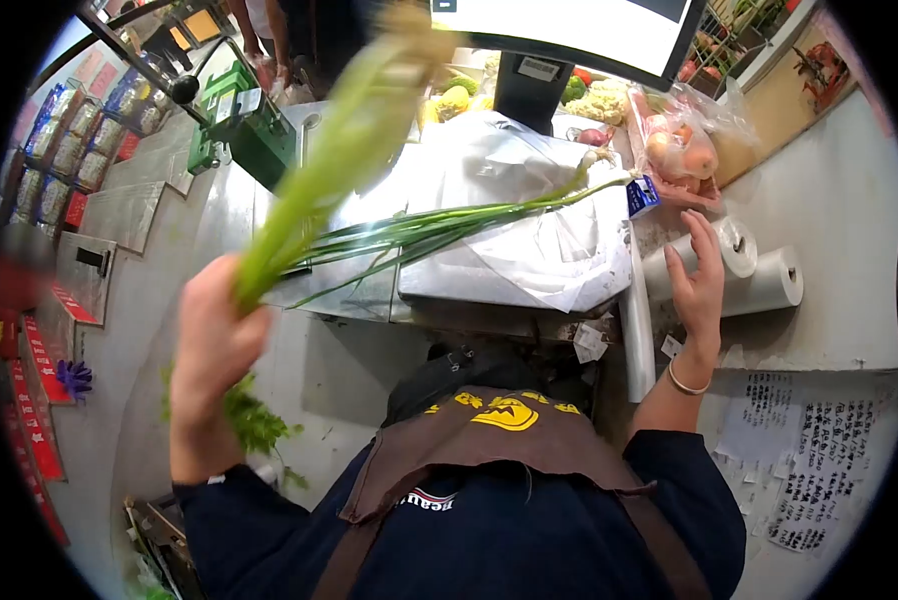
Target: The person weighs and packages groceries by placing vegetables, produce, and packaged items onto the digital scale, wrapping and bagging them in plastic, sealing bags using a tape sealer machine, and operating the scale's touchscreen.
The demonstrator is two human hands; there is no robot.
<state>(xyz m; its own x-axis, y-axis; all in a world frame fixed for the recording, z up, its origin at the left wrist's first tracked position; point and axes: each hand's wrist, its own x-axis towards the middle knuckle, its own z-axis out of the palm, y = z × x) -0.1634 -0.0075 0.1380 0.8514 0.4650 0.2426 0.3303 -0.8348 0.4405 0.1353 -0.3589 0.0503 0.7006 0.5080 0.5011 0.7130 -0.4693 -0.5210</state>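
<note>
My left hand [219, 335] is closed around a bunch of celery [334, 150], its root end raised and blurred, its leaves hanging below my fist. On the counter, green onions [449, 222] lie across a white plastic bag [489, 170] on the metal scale [469, 285]. My right hand [699, 275] is raised at the right with its fingers apart, holding nothing, close to rolls of plastic bags [764, 283].
A monitor [579, 30] stands at the back. Behind and beside it are vegetables and bagged fruit [684, 150]. A green machine [239, 125] is at the back left, packaged goods [74, 150] further left. Another person [269, 30] stands across the counter.
</note>
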